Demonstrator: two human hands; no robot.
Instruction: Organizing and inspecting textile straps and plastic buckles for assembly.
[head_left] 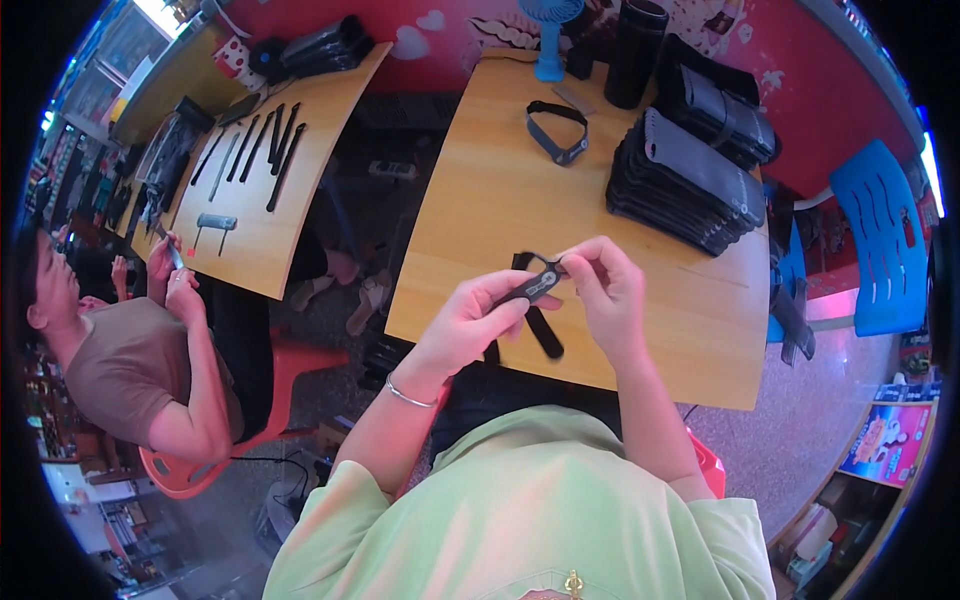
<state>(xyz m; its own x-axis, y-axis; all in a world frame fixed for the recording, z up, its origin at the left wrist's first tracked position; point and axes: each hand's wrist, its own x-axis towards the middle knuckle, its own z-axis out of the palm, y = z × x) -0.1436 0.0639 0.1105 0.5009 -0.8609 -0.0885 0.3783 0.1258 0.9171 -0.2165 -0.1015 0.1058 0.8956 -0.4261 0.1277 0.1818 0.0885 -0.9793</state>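
Over the near part of the wooden table I hold a dark strap with a grey panel that bears a pale mark. My left hand is closed round the panel, its thumb lying along it. The fingertips of my right hand pinch the strap's far right end, where a small loop shows. A black tail of the strap hangs below my left fingers. Farther back on the table lies a similar strap, closed into a ring.
A stack of dark flat straps stands at the right, with another bundle behind it. A black bottle and a blue fan stand at the back. At the left a co-worker sits by a second table with several black strips.
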